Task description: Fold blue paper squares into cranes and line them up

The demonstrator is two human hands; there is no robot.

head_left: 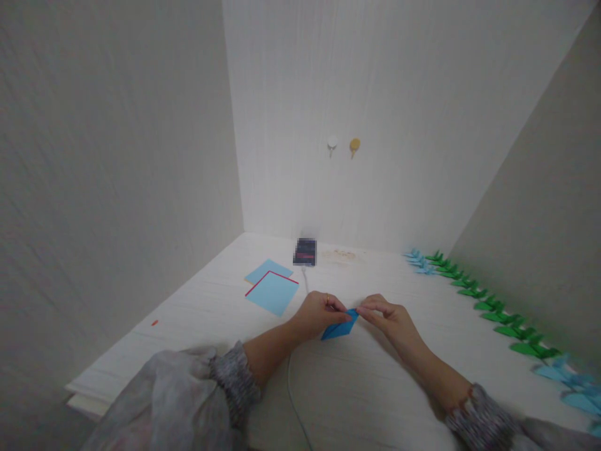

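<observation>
A folded piece of blue paper [339, 328], pointed like a diamond, lies just above the white table [197, 307] between my hands. My left hand [319, 313] pinches its upper left edge, fingers closed; a ring shows on one finger. My right hand [387, 316] pinches the paper's right tip with thumb and fingertips pressed together. Both forearms come in from the bottom in grey knitted cuffs.
Two light blue paper sheets [272, 287] lie left of my hands, one edged in red. A dark small device [305, 252] with a thin cable [295, 388] sits at the back. Green folded figures [488, 307] and light blue ones [570, 385] line the right wall. Two wall hooks [344, 146] hang above.
</observation>
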